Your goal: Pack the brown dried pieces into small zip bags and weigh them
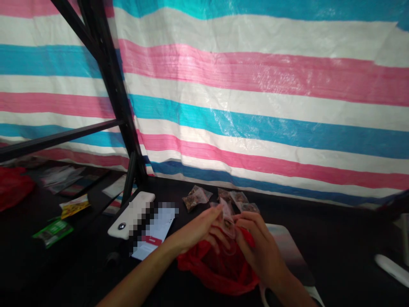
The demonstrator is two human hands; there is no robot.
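Over an opened red plastic bag (pixel 220 277), both hands meet at a small clear plastic pouch (pixel 228 224) with something brownish inside. My left hand (pixel 204 230) grips the pouch from the left, its fingers closed around the edge. From the other side, my right hand (pixel 255 238) pinches the pouch's upper right edge between thumb and fingers. Just beyond the hands lie several similar filled pouches (pixel 239 198), with more filled pouches (pixel 195 197) a little to the left. What lies deep in the red bag is hard to make out.
A pale flat device (pixel 284 251) lies right of the red bag. On the left are a white power-bank-like block (pixel 132 213), a printed sheet (pixel 162 226), a green packet (pixel 54 231) and a yellow packet (pixel 75 206). A black metal frame (pixel 111 85) stands before a striped tarp (pixel 255 98).
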